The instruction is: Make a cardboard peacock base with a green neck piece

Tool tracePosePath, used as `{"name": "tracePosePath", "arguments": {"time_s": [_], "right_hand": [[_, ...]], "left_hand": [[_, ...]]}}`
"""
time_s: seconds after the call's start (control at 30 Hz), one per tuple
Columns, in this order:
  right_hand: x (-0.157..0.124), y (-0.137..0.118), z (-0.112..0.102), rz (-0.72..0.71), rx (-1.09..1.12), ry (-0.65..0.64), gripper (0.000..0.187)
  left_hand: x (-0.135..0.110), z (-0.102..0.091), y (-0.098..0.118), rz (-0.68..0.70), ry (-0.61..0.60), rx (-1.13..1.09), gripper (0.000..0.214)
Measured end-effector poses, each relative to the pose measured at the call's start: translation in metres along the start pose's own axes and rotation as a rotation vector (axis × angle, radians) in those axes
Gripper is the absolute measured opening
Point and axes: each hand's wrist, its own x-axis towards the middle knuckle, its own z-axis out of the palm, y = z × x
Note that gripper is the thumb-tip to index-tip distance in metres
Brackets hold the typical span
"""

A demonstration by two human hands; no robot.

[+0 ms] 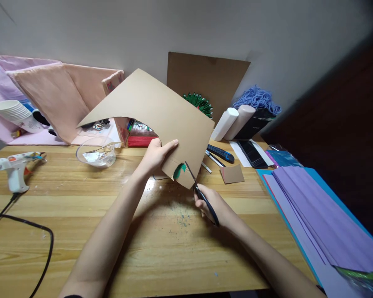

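Head view: left hand (157,155) grips cardboard (155,107) at its lower edge. Right hand (213,207), closed on scissors (202,194), bites that edge beside a green shape (179,170). Cut looks barely begun.

Your cardboard sheet (155,107) is matt brown; your scissors (202,197), black plastic and metal; worktop (81,231), glossy grained wood; bowl (96,155), clear plastic; paper (323,211), matt.

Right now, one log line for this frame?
left hand: holds cardboard sheet | right hand: scissors, blades at sheet's lower edge | glue gun: lying on table, left
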Motion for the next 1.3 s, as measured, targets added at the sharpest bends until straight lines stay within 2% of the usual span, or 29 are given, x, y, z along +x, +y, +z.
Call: {"name": "tracePosePath", "arguments": {"time_s": [0.07, 0.13, 0.17, 0.3, 0.43, 0.57, 0.7, 0.93, 1.0, 1.07, 1.1, 1.13, 1.23, 1.3], "right_hand": [[-0.001, 0.006, 0.001, -0.045, 0.098, -0.07, 0.065], [0.001, 0.011, 0.003, -0.083, 0.215, -0.051, 0.062], [0.004, 0.012, 0.004, -0.105, 0.269, 0.01, 0.058], [0.018, 0.007, 0.0, -0.215, 0.406, 0.396, 0.04], [0.021, -0.003, -0.009, -0.302, 0.433, 0.592, 0.041], [0.016, -0.006, -0.013, -0.32, 0.268, 0.778, 0.036], [0.013, -0.008, -0.011, -0.296, 0.308, 0.72, 0.035], [0.005, -0.026, -0.009, -0.323, 0.353, 0.68, 0.033], [0.003, -0.027, -0.008, -0.307, 0.355, 0.658, 0.035], [0.005, -0.025, -0.006, -0.25, 0.392, 0.624, 0.038], [0.007, -0.023, -0.005, -0.214, 0.423, 0.613, 0.04], [0.01, -0.02, -0.005, -0.182, 0.457, 0.604, 0.042], [0.021, -0.007, -0.011, -0.121, 0.51, 0.583, 0.047], [0.026, 0.002, -0.02, -0.074, 0.448, 0.532, 0.046]], "left_hand": [[0.0, -0.002, 0.004, 0.075, 0.102, -0.012, 0.035], [0.0, -0.003, 0.009, 0.138, 0.195, -0.038, 0.033], [-0.001, -0.002, 0.012, 0.158, 0.227, -0.053, 0.032], [-0.008, 0.009, 0.019, 0.21, 0.281, -0.096, 0.029], [-0.017, 0.03, 0.012, 0.182, 0.216, -0.1, 0.03], [-0.022, 0.043, 0.003, 0.111, 0.15, -0.05, 0.031], [-0.025, 0.047, 0.005, 0.143, 0.126, -0.061, 0.028], [-0.031, 0.048, 0.019, 0.189, 0.228, -0.046, 0.026], [-0.029, 0.039, 0.03, 0.245, 0.347, -0.04, 0.025], [-0.027, 0.028, 0.043, 0.421, 0.584, -0.08, 0.021], [-0.028, 0.023, 0.05, 0.508, 0.655, -0.095, 0.019], [-0.029, 0.019, 0.057, 0.551, 0.671, -0.087, 0.015], [-0.035, 0.017, 0.067, 0.518, 0.57, -0.035, 0.009], [-0.037, 0.018, 0.068, 0.485, 0.512, -0.06, 0.01]]}}
